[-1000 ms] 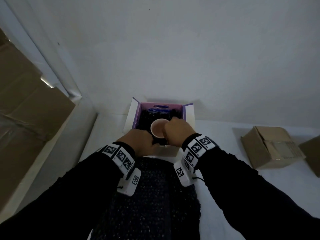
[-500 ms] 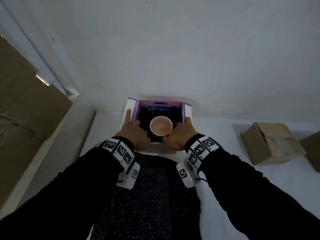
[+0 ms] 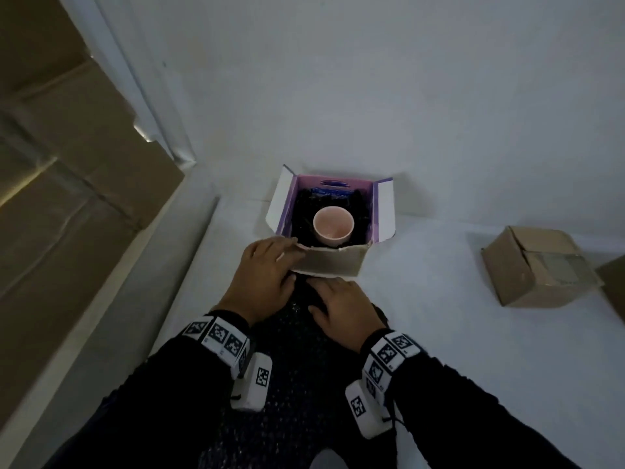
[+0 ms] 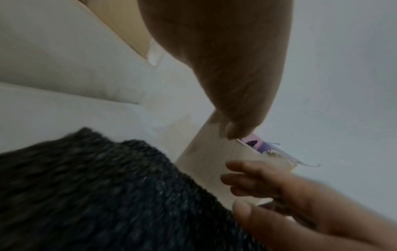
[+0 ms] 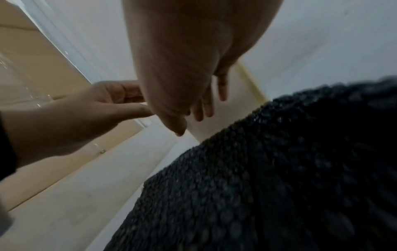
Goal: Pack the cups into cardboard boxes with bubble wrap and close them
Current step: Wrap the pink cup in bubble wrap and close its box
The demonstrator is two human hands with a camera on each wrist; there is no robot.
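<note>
— White floor against a pale wall, closed brown box off to the right.
— And the cup?
— Pink, upright inside the open purple-lined box, bedded in dark bubble wrap.
— Left hand?
— Pinching the near flap at its left corner.
— Right hand?
— Spread, fingers relaxed, just below the flap, over the wrap sheet.

counts on the white surface

one pink cup, one open purple-lined box, one dark bubble wrap sheet, one closed brown box with a second at the right edge, two hands: left hand, right hand.
</note>
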